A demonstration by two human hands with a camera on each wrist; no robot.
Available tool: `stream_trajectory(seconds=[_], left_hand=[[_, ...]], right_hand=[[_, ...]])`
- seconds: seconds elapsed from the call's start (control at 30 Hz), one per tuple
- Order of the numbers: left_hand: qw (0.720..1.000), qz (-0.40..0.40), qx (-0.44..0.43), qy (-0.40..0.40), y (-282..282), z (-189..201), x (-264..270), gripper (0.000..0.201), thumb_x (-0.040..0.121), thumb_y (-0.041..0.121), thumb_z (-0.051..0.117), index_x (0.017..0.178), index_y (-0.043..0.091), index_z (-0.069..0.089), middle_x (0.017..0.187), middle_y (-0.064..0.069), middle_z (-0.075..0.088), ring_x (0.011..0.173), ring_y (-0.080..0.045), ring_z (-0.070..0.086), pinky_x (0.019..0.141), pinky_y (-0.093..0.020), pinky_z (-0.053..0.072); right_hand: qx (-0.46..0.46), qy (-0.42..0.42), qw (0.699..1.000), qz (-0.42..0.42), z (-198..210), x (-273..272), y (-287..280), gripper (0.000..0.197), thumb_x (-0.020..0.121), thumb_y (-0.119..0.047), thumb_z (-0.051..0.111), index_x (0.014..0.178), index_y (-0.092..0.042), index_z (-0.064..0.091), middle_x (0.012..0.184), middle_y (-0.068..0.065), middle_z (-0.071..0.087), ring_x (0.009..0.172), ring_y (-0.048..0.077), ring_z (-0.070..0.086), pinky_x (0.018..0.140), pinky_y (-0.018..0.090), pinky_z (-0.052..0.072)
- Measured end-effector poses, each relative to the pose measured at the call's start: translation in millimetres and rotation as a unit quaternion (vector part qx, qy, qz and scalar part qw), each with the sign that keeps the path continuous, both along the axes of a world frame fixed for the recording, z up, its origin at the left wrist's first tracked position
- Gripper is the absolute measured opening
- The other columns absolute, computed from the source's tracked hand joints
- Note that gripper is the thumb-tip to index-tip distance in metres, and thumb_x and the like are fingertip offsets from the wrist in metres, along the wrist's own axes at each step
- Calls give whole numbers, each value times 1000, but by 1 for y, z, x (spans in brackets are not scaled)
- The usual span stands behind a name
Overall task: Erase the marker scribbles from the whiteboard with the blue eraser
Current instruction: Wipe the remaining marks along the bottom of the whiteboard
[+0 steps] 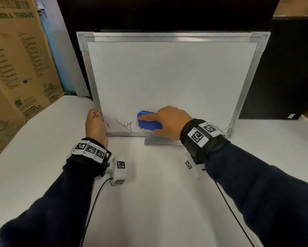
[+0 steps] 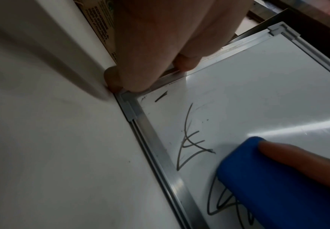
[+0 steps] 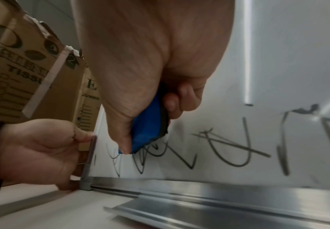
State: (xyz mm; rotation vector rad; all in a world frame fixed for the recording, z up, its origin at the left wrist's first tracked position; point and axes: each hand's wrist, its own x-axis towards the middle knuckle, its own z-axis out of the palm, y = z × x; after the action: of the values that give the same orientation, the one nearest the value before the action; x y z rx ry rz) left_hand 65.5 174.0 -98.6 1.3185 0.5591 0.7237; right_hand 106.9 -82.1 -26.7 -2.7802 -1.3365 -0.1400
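The whiteboard [image 1: 167, 77] stands upright on the white table, leaning back. Black marker scribbles [image 1: 125, 124] run along its bottom strip; more scribbles [image 3: 234, 148] show to the right in the right wrist view. My right hand [image 1: 169, 120] grips the blue eraser [image 1: 148, 122] and presses it flat against the board's lower middle, partly over the scribbles [image 2: 191, 144]. My left hand [image 1: 96, 125] grips the board's frame near its lower left corner [image 2: 127, 99], thumb on the front edge. The eraser [image 3: 148, 124] has a dark felt face against the board.
Cardboard boxes [image 1: 15, 65] stand at the left, close to the board's left edge. A dark box [image 1: 283, 68] sits at the right behind the board. An aluminium tray ledge [image 1: 160, 140] juts out at the board's foot. Cables [image 1: 94, 202] trail over the table toward me.
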Motion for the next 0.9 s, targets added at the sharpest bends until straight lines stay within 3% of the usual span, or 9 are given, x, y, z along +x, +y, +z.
stream_trajectory(seconds=[0.3, 0.47, 0.63, 0.9], left_hand=[[999, -33, -28, -8, 4, 2, -5, 28, 103, 11, 38, 88, 25, 58, 80, 2, 56, 76, -18, 48, 73, -34, 44], [999, -30, -35, -1, 4, 2, -5, 25, 102, 16, 41, 94, 26, 62, 89, -2, 60, 89, -23, 53, 83, -40, 48], [999, -24, -24, 0, -1, 5, -3, 23, 104, 14, 39, 99, 22, 60, 88, 1, 59, 86, -20, 53, 79, -35, 48], [999, -17, -4, 27, 1, 6, -5, 22, 100, 18, 40, 99, 25, 61, 90, -1, 58, 90, -22, 52, 85, -39, 47]], right_hand=[[5, 9, 1000, 5, -1, -9, 19, 59, 94, -34, 57, 145, -53, 33, 95, -1, 49, 85, 25, 57, 68, 33, 46], [21, 14, 999, -33, 1, 0, -37, 61, 93, -38, 58, 143, -60, 31, 95, -3, 54, 87, 21, 57, 75, 36, 51], [39, 27, 996, -77, 3, 6, -96, 62, 91, -42, 62, 141, -63, 32, 92, -4, 56, 85, 21, 55, 79, 43, 53], [22, 18, 991, -131, 7, 5, -151, 63, 91, -49, 62, 143, -64, 28, 86, -9, 49, 84, 17, 52, 77, 35, 50]])
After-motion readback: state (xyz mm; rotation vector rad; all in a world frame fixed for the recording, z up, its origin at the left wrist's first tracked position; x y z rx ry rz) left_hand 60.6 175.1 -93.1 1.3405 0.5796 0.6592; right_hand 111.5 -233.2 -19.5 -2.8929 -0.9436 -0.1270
